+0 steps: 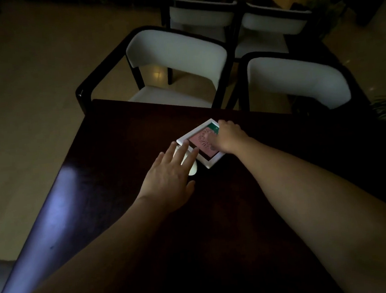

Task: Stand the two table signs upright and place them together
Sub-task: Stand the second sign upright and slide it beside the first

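Observation:
A white-framed table sign with a pink and green face lies flat on the dark table, near its far edge. My right hand rests on the sign's right side, fingers curled over the frame and face. My left hand hovers with fingers spread over a second white piece just left of the frame; most of that piece is hidden under my fingers. The dim light does not let me tell whether it is the other sign or a base.
Two white-cushioned chairs with dark frames stand right behind the table's far edge, with more chairs beyond. The table's left edge catches a bluish glare. Tiled floor lies to the left.

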The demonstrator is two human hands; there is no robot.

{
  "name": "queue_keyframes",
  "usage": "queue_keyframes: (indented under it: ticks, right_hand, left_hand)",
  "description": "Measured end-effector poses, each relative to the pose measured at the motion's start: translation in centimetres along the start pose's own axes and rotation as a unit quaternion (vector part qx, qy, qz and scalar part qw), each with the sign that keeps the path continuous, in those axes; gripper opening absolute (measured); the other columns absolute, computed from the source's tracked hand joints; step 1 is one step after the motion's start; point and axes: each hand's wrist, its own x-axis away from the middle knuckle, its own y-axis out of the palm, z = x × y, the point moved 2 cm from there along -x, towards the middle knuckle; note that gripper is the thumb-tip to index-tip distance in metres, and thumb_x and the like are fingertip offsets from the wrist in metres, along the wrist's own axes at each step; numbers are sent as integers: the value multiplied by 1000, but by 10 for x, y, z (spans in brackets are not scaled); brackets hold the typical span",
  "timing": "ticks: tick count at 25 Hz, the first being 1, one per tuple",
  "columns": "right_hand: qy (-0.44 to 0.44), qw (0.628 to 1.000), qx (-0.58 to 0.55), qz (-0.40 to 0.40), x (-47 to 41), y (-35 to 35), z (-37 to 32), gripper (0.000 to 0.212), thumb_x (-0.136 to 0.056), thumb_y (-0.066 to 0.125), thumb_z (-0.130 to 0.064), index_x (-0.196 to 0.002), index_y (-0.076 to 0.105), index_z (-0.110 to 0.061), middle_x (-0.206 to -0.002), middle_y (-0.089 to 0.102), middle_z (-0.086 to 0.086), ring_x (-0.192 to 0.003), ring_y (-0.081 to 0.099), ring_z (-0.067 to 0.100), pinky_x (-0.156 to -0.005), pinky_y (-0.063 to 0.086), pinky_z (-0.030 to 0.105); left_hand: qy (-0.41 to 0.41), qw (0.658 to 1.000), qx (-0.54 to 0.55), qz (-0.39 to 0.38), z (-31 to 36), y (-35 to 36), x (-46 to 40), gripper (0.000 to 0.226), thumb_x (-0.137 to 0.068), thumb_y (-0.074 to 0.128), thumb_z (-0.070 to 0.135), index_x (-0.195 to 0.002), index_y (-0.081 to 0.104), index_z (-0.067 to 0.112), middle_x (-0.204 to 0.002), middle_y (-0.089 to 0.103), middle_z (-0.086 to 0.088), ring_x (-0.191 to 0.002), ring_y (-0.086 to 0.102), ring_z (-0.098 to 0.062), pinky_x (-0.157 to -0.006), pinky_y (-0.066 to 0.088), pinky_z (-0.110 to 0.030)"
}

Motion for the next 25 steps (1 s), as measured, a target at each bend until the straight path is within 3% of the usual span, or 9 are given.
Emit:
queue_keyframes:
  ticks: [6,10,13,16,20,25]
  right_hand:
    - [39,999,-14,-3,-14,12,-2,62,-96,52,-45,-147,38,-13,-143,42,16,-129,43,33,-84,42,40]
    - [73,993,-89,12,-19,7,0,52,-101,44,-40,-145,42,-12,-145,43,17,-131,44,34,-91,44,42]
    - [72,992,-97,20,-18,3,-7,45,-102,43,-34,-142,47,-12,-142,44,16,-121,52,32,-75,42,34]
    - [23,995,-66,65,-10,-5,-18,35,-102,40,-33,-122,60,-12,-128,48,14,-99,58,28,-67,46,34]
    - [-61,988,-55,132,10,-29,-35,26,-101,46,-27,-113,62,-12,-119,51,13,-100,60,30,-82,56,47]
    - [-195,962,-79,175,48,-61,-64,15,-101,50,-21,-107,61,-13,-108,54,5,-104,57,25,-79,54,37]
  left_hand:
    - [0,1000,16,21,4,7,1,72,-95,50,42,-154,12,23,-163,10,-10,-148,7,-27,-113,12,-36]
    - [-7,999,28,14,8,12,15,75,-96,47,44,-153,1,25,-163,2,-8,-148,0,-26,-111,14,-36]
    - [-14,1000,28,2,11,12,29,79,-96,45,47,-152,-5,26,-163,-5,-7,-148,-5,-26,-112,15,-38]
    - [-30,999,30,-3,12,9,42,80,-95,44,49,-154,-5,24,-164,-4,-7,-148,-7,-27,-118,19,-42]
    - [-46,998,35,-2,16,3,66,83,-93,45,50,-155,-6,24,-163,1,-8,-149,-4,-27,-116,11,-38]
    - [-52,998,36,-17,25,5,94,83,-92,47,50,-156,4,20,-162,13,-11,-149,3,-30,-118,18,-42]
